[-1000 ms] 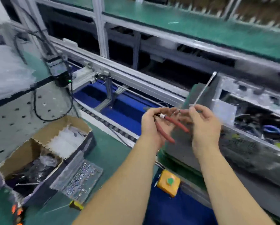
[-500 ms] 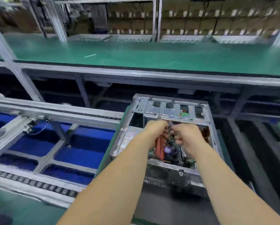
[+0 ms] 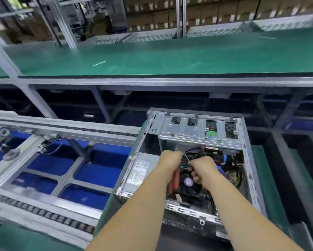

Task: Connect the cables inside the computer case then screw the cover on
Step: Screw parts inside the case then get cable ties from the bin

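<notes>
The head view looks down at an open computer case (image 3: 197, 131) lying on its side at about 5 o'clock in the picture. Its cover is off, so the inside shows. Both hands are inside the case, close together near the middle. The left hand (image 3: 170, 160) has its grip tight around red-handled pliers (image 3: 175, 180), and the red handles hang down below the fist. The right hand (image 3: 203, 169) has its fingers curled, pinching a thin white strip (image 3: 186, 157) that pokes up toward the left hand. Just under the hands sits a round black fan (image 3: 189, 185) with a shiny sticker in its middle. Dark cables (image 3: 199, 151) loop at 12 o'clock from the hands, and a blue cable (image 3: 224, 158) sits at 3 o'clock. A grey box with a white label (image 3: 139, 171) fills the case at 9 o'clock. Behind the case runs a long green desk (image 3: 170, 57).
</notes>
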### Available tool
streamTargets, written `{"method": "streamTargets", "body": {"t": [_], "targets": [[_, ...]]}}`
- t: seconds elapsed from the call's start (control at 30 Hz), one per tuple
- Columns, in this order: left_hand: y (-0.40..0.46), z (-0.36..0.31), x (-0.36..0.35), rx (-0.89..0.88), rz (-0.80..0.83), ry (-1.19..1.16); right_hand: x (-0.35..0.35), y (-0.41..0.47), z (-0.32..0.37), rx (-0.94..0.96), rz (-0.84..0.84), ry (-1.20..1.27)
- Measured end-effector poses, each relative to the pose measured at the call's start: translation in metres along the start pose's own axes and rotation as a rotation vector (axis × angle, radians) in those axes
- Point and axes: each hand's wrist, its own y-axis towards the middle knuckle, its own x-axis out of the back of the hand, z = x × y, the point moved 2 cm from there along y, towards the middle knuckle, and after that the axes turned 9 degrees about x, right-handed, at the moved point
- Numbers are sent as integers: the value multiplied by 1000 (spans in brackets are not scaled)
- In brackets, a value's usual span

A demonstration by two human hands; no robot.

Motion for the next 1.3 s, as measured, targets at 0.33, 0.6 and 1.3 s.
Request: {"method": "streamTargets", "body": {"t": [0.33, 0.6, 1.3], "targets": [[20, 27, -7, 68, 191, -233, 5, -15, -5, 73, -24, -17], [21, 31, -9, -56, 132, -121, 17, -10, -10, 276, -84, -360], [26, 21, -16, -244, 120, 38, -22, 38, 10, -16, -167, 23]]}}
